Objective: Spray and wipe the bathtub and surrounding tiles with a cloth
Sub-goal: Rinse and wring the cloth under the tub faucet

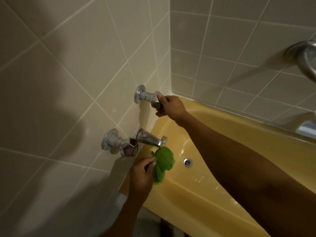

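Observation:
A yellow bathtub (pixel 205 199) fills the lower right, its floor wet around the metal drain (pixel 187 162). Beige tiles (pixel 71 69) cover the walls around it. My left hand (pixel 142 177) is shut on a crumpled green cloth (pixel 163 165), held just below the chrome spout (pixel 152 140). My right hand (pixel 169 106) reaches across the tub and grips the upper tap handle (pixel 154 98) on the tiled wall. No spray bottle is in view.
A second chrome tap handle (pixel 127 147) sticks out of the wall left of the spout. A curved metal shower fitting (pixel 306 57) hangs on the back wall at the upper right. White floor tiles (pixel 147 223) show below the tub's near edge.

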Available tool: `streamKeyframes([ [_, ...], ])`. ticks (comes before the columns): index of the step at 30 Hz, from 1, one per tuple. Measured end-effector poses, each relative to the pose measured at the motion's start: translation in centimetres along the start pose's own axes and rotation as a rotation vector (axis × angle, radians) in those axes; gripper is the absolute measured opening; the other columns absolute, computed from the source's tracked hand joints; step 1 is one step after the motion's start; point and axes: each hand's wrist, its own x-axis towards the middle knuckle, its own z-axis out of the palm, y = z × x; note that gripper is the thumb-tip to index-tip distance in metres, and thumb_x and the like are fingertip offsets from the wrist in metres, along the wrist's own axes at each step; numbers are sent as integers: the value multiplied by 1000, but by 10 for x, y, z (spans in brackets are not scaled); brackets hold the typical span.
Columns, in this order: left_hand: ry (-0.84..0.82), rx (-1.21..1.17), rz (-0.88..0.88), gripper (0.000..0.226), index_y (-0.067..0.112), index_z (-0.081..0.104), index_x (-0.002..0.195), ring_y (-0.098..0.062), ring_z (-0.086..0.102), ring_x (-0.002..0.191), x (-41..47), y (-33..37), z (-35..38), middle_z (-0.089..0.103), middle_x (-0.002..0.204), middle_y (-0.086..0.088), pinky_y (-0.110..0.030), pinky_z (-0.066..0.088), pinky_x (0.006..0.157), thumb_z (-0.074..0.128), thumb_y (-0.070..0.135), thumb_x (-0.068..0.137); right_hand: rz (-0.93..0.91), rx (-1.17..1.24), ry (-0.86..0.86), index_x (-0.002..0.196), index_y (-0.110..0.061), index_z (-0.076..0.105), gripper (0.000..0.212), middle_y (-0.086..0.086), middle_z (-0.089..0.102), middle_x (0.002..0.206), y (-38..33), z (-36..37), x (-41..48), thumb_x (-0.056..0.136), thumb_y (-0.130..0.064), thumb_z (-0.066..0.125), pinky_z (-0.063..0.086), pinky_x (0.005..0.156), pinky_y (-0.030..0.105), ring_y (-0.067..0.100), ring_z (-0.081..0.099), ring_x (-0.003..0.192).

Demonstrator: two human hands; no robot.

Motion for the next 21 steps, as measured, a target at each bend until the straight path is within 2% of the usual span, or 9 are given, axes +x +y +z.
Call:
streamKeyframes([
  [2,5,-9,5,21,17,72,116,5,66,98,-1,1,0,71,104,10,-10,52,81,63,9,98,111,81,-69,105,3,67,55,19,75,89,-11,-7,0,101,-50,53,63,78,47,31,76,74],
  [4,6,-20,-7,21,20,71,115,5,66,98,-2,3,0,71,103,11,-10,52,81,64,9,98,115,-31,-94,119,4,63,60,19,73,103,-17,-13,0,100,-52,53,64,77,43,31,75,81],
  [6,5,-24,-29,21,23,70,114,4,67,98,-2,4,2,71,104,11,-11,53,81,64,10,98,-64,-282,-73,146,-7,44,67,11,62,128,-17,-14,-2,98,-50,60,57,89,37,22,66,104],
  [8,5,-15,-39,21,21,71,115,2,67,98,-4,6,3,71,104,10,-10,52,80,65,11,97,-289,-430,-84,156,-18,30,78,8,51,138,-13,-10,-4,93,-39,71,43,96,29,19,53,119],
  [10,-5,-24,-48,21,19,71,115,4,67,97,-4,7,4,71,105,9,-8,51,79,64,11,98,-378,-541,-67,154,-19,37,72,12,52,137,-11,-4,-2,93,-32,72,39,94,28,25,54,119],
  [12,-20,-33,-57,19,17,71,116,5,67,97,-6,8,3,72,105,7,-8,51,77,63,12,99,-355,-579,-32,151,-17,42,62,13,56,131,-12,-2,2,96,-29,68,42,91,30,28,56,113],
  [15,-18,-42,-43,17,16,72,113,5,68,93,-6,10,3,73,100,9,-8,51,75,63,11,99,-316,-599,-87,148,-16,44,57,13,61,127,-18,-7,4,97,-29,66,47,90,37,28,58,107],
  [18,-21,-71,-41,19,24,70,107,5,68,89,-5,16,3,72,94,12,-9,51,73,64,8,98,-289,-568,-117,146,-15,46,55,11,63,127,-23,-13,5,97,-28,67,46,85,33,20,55,99],
  [21,-37,-71,-47,19,29,70,107,-2,69,90,0,16,3,74,94,7,-13,52,74,64,14,99,-271,-539,-106,147,-17,47,56,11,62,131,-22,-14,5,97,-30,68,46,87,32,25,58,104],
])
